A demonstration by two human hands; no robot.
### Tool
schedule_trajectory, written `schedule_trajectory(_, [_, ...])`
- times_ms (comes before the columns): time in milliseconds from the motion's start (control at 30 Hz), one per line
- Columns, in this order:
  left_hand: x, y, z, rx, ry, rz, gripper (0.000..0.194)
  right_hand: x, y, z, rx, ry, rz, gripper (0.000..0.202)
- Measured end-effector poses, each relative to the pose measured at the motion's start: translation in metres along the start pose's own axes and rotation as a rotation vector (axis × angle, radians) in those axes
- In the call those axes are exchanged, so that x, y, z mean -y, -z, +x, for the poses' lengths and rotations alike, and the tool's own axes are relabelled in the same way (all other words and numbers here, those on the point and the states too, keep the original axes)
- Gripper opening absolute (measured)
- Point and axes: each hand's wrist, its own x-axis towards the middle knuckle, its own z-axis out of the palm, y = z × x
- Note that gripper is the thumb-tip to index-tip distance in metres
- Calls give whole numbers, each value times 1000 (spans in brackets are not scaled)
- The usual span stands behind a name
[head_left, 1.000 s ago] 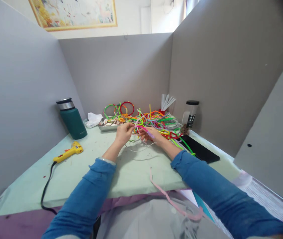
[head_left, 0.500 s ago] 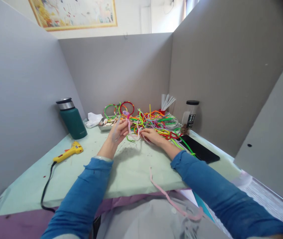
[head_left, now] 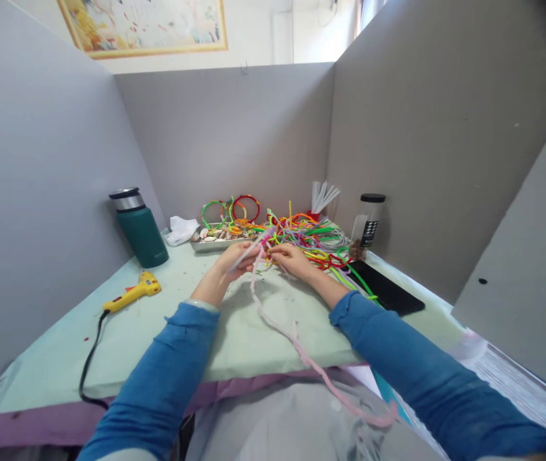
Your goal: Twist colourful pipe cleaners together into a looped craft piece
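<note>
My left hand [head_left: 240,260] is closed around fuzzy pipe cleaners. A lavender pipe cleaner [head_left: 249,250] lies across its fingers, with a bright pink bit near the upper tip. From the same fingers a pale pink pipe cleaner [head_left: 273,322] hangs down, crosses the table and runs over the front edge onto my lap. Close by on the right, my right hand [head_left: 294,261] pinches what looks like a pale pipe cleaner strand; its fingertips almost meet the left ones. Behind both hands spreads a tangled heap of colourful pipe cleaners [head_left: 328,238].
A metal tray [head_left: 219,245] of shells stands behind my left hand, with coiled rings [head_left: 246,208] at its back. To the left are a green flask [head_left: 142,234] and a yellow glue gun [head_left: 133,293]. A black flat object [head_left: 390,288] and a clear bottle [head_left: 367,224] are on the right.
My left hand has turned and shifted slightly right, closer to my right hand. The pale pink pipe cleaner now trails from it down towards the table's front edge. The right hand has barely moved.
</note>
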Motion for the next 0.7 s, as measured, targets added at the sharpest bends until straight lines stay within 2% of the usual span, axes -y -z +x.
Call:
schedule_trajectory(100, [16,-5,7,-155,101,387,13,0,3,3,-103,131,-59,16])
schedule_trajectory(200, [27,-8,10,-187,79,710,10,3,4,3,-89,72,-18,22])
schedule_trajectory(267, [30,-8,12,-172,38,789,12,5,3,0,-13,15,7,28])
schedule_trajectory(400, [32,-6,14,-173,0,798,15,8,0,-5,106,12,7,30])
schedule_trajectory(567, [35,-3,15,-182,57,716,19,9,-4,-9,235,-45,75,24])
schedule_trajectory(700, [33,-5,12,-123,120,620,20,9,-6,-9,236,-54,92,20])
